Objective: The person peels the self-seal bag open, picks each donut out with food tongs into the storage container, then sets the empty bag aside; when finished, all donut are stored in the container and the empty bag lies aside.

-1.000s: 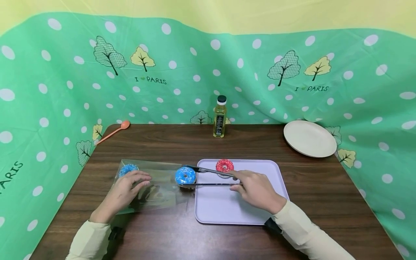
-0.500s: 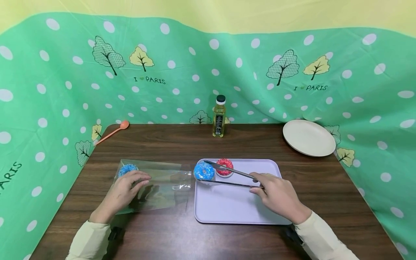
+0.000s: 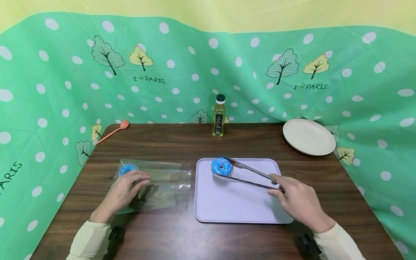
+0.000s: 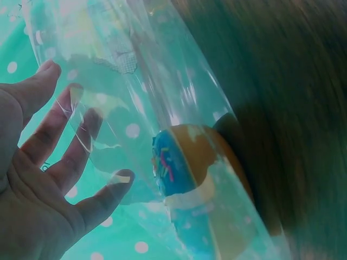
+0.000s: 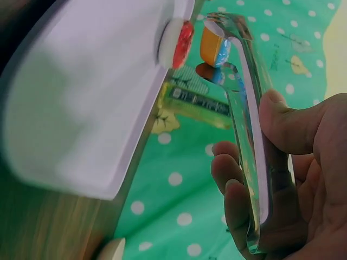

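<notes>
My right hand [image 3: 299, 198] gripping tongs [image 5: 261, 162], pinching a blue doughnut [image 3: 216, 166] above the tray [image 3: 240, 209], my unclenched left hand [image 3: 126, 187] lying left of it

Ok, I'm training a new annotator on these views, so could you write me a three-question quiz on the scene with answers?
1. Which hand grips the shiny metal tongs?
2. True or false: the clear bottle of yellow liquid stands upright beyond the rectangular lilac tray, as the person sees it.
3. What is between the tongs' tips?
A. an orange spoon
B. a blue-iced ring doughnut
C. a round off-white plate

Key: 1. The right hand. 2. True. 3. B.
</notes>
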`<state>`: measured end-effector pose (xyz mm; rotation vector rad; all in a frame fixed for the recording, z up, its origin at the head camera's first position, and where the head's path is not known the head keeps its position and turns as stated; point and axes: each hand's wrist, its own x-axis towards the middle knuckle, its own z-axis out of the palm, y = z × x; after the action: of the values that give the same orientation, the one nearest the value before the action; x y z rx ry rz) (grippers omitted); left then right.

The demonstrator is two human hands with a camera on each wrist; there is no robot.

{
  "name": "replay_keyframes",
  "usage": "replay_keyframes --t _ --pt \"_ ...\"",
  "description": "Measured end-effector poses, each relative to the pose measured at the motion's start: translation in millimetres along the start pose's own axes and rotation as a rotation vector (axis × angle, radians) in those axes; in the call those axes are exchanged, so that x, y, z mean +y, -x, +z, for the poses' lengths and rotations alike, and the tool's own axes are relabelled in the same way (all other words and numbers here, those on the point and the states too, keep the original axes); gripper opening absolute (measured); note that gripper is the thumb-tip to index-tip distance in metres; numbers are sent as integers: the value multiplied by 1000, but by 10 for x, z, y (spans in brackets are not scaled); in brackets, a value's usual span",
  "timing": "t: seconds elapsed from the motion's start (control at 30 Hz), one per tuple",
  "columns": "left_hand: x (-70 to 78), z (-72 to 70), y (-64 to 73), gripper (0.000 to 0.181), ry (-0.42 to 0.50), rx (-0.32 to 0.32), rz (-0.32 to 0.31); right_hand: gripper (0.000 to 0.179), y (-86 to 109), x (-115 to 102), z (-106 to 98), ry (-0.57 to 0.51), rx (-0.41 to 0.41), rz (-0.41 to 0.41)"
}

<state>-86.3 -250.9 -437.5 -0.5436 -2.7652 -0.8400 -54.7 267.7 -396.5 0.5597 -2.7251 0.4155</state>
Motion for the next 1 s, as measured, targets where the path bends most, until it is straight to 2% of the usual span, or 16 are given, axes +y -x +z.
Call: replay_keyframes --t 0.27,0.43,0.77,1.0 --pt "16 -14 -18 14 10 -12 -16 47 172 178 -124 29 19 73" --pt "27 2 -38 14 12 -13 -18 45 274 254 -160 27 4 138" --pt "15 13 -20 15 6 -24 -31 41 395 374 -160 32 -82 254" --pt "14 7 -6 15 8 -32 -39 40 411 457 -142 25 -157 314"
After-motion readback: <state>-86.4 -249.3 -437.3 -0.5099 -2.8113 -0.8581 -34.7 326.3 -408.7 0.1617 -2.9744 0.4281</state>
